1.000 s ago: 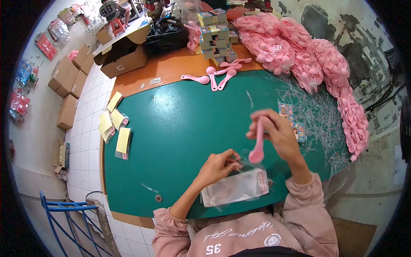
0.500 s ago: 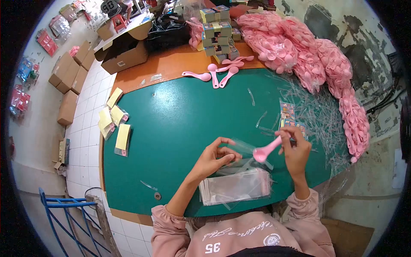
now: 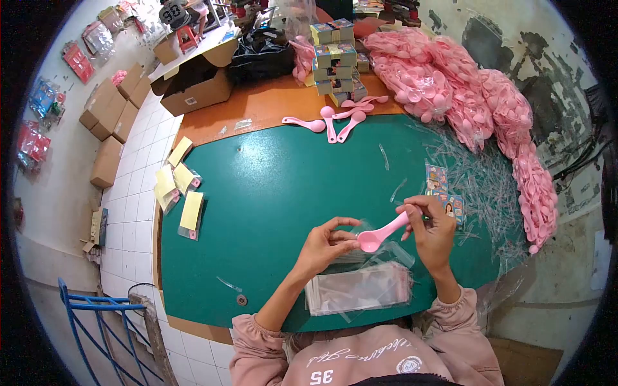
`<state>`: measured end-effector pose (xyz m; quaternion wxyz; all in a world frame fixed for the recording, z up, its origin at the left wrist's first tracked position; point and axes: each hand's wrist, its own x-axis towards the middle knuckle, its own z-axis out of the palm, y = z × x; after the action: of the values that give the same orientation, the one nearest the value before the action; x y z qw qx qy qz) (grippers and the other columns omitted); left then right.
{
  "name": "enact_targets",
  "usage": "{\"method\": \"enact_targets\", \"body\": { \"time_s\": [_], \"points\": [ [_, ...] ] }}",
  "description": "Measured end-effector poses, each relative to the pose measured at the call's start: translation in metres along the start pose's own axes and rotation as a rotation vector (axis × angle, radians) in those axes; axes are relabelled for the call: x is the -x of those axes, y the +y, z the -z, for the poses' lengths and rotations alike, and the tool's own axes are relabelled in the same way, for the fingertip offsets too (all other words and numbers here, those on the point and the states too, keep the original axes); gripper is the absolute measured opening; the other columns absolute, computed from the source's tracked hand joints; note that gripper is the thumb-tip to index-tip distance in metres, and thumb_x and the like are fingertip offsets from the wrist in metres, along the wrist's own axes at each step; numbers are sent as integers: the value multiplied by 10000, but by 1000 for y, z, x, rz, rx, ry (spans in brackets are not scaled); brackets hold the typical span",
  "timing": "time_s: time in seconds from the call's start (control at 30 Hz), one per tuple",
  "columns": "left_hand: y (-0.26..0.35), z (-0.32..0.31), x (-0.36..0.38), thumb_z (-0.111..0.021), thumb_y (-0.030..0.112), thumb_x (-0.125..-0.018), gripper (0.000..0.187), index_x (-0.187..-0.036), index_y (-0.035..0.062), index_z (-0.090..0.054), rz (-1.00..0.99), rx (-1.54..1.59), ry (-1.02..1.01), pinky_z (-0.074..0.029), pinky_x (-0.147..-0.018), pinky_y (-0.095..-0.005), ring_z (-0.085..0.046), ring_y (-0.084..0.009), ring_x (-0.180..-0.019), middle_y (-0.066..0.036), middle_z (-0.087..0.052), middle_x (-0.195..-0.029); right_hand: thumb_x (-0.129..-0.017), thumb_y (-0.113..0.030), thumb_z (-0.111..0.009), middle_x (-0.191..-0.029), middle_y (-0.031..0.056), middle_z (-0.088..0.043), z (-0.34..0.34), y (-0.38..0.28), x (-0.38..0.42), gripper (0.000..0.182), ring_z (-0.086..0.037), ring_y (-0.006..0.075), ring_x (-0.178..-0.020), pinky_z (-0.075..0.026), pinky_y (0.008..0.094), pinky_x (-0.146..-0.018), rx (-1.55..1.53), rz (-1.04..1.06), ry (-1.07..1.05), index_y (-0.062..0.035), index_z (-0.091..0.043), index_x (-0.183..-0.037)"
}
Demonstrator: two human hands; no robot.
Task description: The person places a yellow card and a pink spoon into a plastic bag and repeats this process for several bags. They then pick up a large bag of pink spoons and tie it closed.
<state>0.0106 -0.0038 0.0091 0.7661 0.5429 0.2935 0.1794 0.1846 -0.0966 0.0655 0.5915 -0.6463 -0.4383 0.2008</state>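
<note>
My right hand (image 3: 430, 233) grips a pink plastic spoon (image 3: 387, 232) by its handle, with the bowl pointing left. My left hand (image 3: 327, 247) has its fingertips closed on a thin clear plastic bag (image 3: 365, 227), blurred and hard to see. The spoon's bowl is right at the left fingertips; whether it is inside the bag cannot be made out. Below both hands lies a stack of clear plastic bags (image 3: 358, 289). Just behind the right hand are colourful printed cards (image 3: 453, 207).
Packed bags with yellow cards (image 3: 192, 211) lie on the left. Loose pink spoons (image 3: 331, 125) and banded card stacks (image 3: 334, 56) are at the back. Clear plastic strips (image 3: 473, 177) and heaped pink spoons (image 3: 476, 96) line the right. A person (image 3: 177, 16) sits far back.
The spoon has moved left, its bowl now at my left fingertips. My right hand has shifted slightly left and down. The whole view has shifted slightly.
</note>
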Motion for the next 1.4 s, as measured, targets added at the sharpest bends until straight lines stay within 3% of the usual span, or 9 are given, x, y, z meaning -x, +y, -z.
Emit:
{"method": "enact_targets", "body": {
  "time_s": [0.33, 0.53, 0.73, 0.8, 0.9, 1.07, 1.23, 1.33, 1.4],
  "points": [
    [-4, 3, -1, -511, 179, -893, 287, -1126, 15, -541, -106, -142, -11, -444, -812, -248, -558, -99, -929, -67, -630, -961, -846, -45, -538, -749, 70, -614, -9, 7, -5, 178, -589, 116, -596, -483, 221, -515, 2, 12, -297, -2, -581, -1013],
    [17, 8, 11, -380, 271, -951, 369, -1095, -14, -562, 4, 0, -359, -439, -749, -232, -533, -88, -862, -55, -609, -947, -830, -27, -564, -771, 39, -573, -6, -2, -3, 106, -553, 82, -650, -474, 200, -572, -57, -99, -171, 29, -588, -916],
    [24, -5, 6, -376, 255, -952, 359, -1081, -19, -569, -32, -25, -267, -441, -699, -223, -543, -90, -774, -26, -597, -844, -854, -287, -564, -894, 100, -618, 2, -1, 1, 266, -593, 178, -795, -477, 289, -684, 54, 41, -290, -35, -630, -909],
    [22, -7, 4, -376, 269, -951, 369, -1092, -15, -566, -48, -7, -203, -449, -695, -227, -549, -96, -766, -30, -592, -836, -858, -488, -454, -1095, 130, -552, -2, 0, 0, 459, -496, 226, -1022, -431, 331, -813, 166, 406, -495, -85, -646, -964],
    [33, -7, 5, -370, 280, -951, 383, -1112, -19, -547, 26, 48, -188, -468, -703, -241, -579, -129, -803, -70, -609, -890, -842, -576, -374, -1223, 135, -466, 7, 0, 2, 546, -379, 259, -1143, -379, 352, -884, 53, 322, -562, -133, -654, -997],
    [39, 4, 7, -358, 258, -950, 392, -1157, -49, -487, 36, 196, -96, -509, -750, -300, -607, -220, -896, -181, -601, -1007, -807, -350, -582, -1067, 181, -518, 92, 49, -22, 405, -490, 293, -994, -405, 370, -832, 724, -21, 150, -30, -586, -1056],
    [31, 5, 2, -341, 246, -955, 383, -1150, -47, -493, 32, 143, -119, -516, -762, -326, -606, -240, -911, -194, -595, -1022, -726, -183, -660, -776, 163, -576, 124, 95, -17, 414, -554, 324, -832, -426, 382, -764, 732, -369, 108, -4, -539, -1079],
    [29, 2, 2, -351, 257, -952, 391, -1151, -46, -496, 42, 141, -112, -516, -749, -318, -607, -232, -900, -192, -596, -1020, -709, -146, -663, -790, 176, -578, 129, 105, -16, 395, -563, 348, -790, -439, 395, -711, 747, -119, 306, -14, -531, -1057],
    [29, 2, 1, -358, 266, -950, 398, -1155, -46, -494, 38, 130, -114, -514, -745, -313, -608, -228, -894, -190, -597, -1019, -723, -122, -640, -804, 185, -578, 130, 84, -20, 337, -557, 356, -802, -439, 402, -696, 860, -272, 295, -19, -535, -1026]
  ]
}}
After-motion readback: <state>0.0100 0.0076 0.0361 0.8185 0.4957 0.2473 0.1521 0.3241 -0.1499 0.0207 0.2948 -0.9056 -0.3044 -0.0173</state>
